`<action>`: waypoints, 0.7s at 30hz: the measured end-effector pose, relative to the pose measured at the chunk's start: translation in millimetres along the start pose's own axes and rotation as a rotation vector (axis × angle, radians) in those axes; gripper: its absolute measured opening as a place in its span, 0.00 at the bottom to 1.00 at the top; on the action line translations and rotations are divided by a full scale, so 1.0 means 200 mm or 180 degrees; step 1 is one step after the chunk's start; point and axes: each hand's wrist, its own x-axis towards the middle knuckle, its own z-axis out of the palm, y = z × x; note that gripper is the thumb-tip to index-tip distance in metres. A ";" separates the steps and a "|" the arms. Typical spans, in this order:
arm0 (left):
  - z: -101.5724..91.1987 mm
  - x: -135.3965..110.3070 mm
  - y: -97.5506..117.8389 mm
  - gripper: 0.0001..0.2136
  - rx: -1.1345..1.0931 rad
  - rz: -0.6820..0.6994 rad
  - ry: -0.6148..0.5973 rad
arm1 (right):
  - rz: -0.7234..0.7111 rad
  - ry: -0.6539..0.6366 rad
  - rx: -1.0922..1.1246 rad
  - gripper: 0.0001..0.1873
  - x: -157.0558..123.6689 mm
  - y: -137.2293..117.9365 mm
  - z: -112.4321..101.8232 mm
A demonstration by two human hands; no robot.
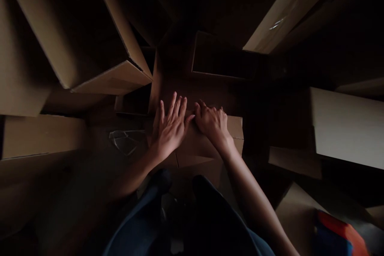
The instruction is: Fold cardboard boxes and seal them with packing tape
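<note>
Both hands are down on the top of a brown cardboard box, right at the centre of the view. The left hand lies spread and flat, its fingers fanned away from the person and its thumb reaching across toward the other hand. The right hand sits just beside it, more arched, with its fingers bent down over a cardboard edge; from here I cannot tell whether it is pinching that edge or only pressing on it. Neither hand appears to lift anything. The box's top looks at least partly closed, with a flap seam visible close to the person's body, though I can see no tape along that seam in this dim light, and the far side of the top falls into shadow. What the box stands on is too dark to make out. A crumpled piece of clear plastic lies near the left hand, and an open carton sits beyond the fingers. Other cartons crowd around, including a large one at upper left and a pale one at the right. A red and blue object shows at the lower right corner.
</note>
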 end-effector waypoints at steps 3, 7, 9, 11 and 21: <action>-0.01 0.00 0.01 0.28 0.0030 -0.0040 0.0009 | 0.0057 0.0057 -0.0001 0.26 0.03 -0.01 0.02; -0.04 0.00 0.05 0.27 0.0064 -0.0105 -0.0043 | -0.0165 0.0356 0.0097 0.27 0.03 0.00 0.07; -0.04 0.00 0.06 0.27 0.0074 -0.0121 -0.0087 | -0.0249 0.0470 0.0163 0.26 0.03 0.00 0.08; -0.03 0.00 0.07 0.27 0.0079 -0.0093 -0.0093 | -0.0268 0.0533 0.0191 0.27 0.03 0.00 0.09; 0.03 0.00 0.04 0.23 0.0019 -0.0045 -0.0005 | 0.0062 0.0551 0.0130 0.31 0.02 0.00 0.10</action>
